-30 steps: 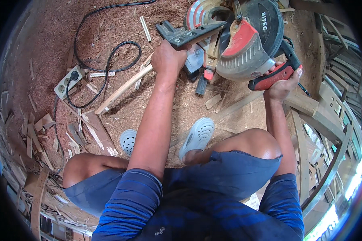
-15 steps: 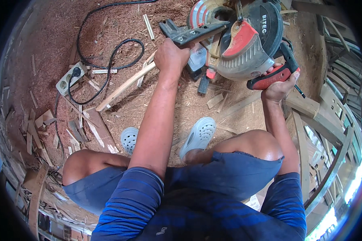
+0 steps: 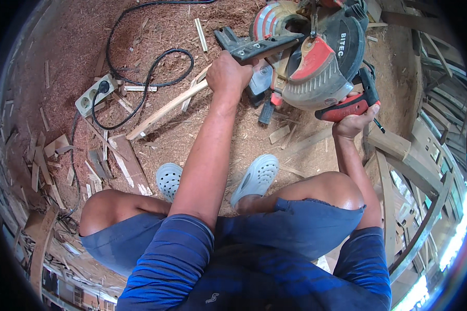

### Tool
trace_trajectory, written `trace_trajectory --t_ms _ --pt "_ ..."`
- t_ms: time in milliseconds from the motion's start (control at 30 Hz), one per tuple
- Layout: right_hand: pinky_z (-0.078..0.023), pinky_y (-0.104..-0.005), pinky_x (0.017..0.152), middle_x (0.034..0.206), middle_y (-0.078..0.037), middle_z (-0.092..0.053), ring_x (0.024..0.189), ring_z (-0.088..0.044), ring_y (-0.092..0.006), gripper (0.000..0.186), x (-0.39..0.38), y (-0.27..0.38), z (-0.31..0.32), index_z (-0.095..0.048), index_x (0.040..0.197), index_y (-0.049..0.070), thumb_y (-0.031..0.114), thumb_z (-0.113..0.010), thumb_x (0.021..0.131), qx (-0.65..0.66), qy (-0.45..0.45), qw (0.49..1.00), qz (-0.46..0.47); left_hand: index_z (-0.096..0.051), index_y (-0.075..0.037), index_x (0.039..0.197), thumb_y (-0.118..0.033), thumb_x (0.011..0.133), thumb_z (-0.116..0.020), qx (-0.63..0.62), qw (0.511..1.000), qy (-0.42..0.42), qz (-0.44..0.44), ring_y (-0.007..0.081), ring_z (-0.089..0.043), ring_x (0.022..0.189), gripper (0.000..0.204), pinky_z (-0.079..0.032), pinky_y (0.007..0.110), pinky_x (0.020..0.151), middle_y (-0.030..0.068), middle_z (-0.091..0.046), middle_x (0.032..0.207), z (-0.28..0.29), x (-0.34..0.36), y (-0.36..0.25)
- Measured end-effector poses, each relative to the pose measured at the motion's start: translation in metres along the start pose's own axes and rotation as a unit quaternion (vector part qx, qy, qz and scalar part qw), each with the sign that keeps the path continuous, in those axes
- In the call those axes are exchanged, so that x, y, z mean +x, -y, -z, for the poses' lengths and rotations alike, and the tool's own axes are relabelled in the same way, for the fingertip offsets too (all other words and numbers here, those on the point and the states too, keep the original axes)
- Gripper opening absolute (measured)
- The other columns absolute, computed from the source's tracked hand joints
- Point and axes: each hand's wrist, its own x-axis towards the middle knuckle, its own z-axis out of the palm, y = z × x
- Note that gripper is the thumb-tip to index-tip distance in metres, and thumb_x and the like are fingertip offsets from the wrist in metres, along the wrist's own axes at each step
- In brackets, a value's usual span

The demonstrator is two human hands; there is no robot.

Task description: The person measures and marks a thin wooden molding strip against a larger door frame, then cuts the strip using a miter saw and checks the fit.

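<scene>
My left hand [image 3: 227, 76] is closed on a long, thin wooden strip [image 3: 168, 110], at the black fence [image 3: 264, 47] of a miter saw [image 3: 342, 59]. The strip's free end slants down to the left, while its other end runs behind my hand and cannot be followed. My right hand [image 3: 354, 122] is wrapped round the saw's red and black handle [image 3: 342, 110]. A clear, dusty guard with a red panel [image 3: 316, 57] covers the front of the saw head. The blade's edge against the strip is hidden.
A black cable [image 3: 149, 78] loops over the sawdust-covered ground to a white socket strip [image 3: 96, 94] at the left. Offcuts [image 3: 132, 163] lie around it. My feet in pale clogs [image 3: 258, 175] are close below the saw. Stacked timber [image 3: 417, 155] stands along the right.
The saw's handle, with my right hand on it, sits slightly lower and further left relative to the saw's base. My left hand keeps its hold at the fence. The whole view has shifted slightly.
</scene>
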Motion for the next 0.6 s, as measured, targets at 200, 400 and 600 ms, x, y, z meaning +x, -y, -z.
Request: trace_trajectory --t_ms 200,400,600 --pt "-0.054 -0.0428 0.067 0.09 -0.008 -0.057 0.074 -0.059 -0.024 0.07 0.012 0.026 -0.003 -0.053 0.109 0.008 0.075 -0.034 0.104 0.033 0.007 0.999 -0.026 -0.074 0.0 0.112 -0.059 0.072 -0.092 -0.006 1.0 0.007 0.006 0.0386 -0.076 0.107 0.075 -0.058 0.046 0.095 0.0222 -0.078 0.109 0.0 0.003 0.001" --pt "-0.055 -0.0383 0.069 0.087 -0.008 -0.063 0.072 -0.063 -0.0214 0.058 0.031 0.048 0.003 -0.056 0.108 0.008 0.059 -0.028 0.11 0.016 0.006 1.0 0.002 -0.074 0.0 0.114 -0.057 0.073 -0.091 -0.006 1.0 0.009 0.01 0.0379 -0.076 0.107 0.072 -0.058 0.047 0.095 0.0215 -0.078 0.11 -0.002 0.002 -0.001" --pt "-0.05 -0.0349 0.063 0.073 -0.008 -0.06 0.064 -0.059 -0.0216 0.066 0.046 0.087 -0.01 -0.06 0.096 0.004 0.066 -0.037 0.106 0.006 0.011 0.998 -0.068 -0.076 0.0 0.11 -0.057 0.074 -0.09 0.002 1.0 -0.008 0.0 0.0379 -0.076 0.105 0.069 -0.058 0.047 0.094 0.0219 -0.079 0.108 -0.001 0.004 0.0"
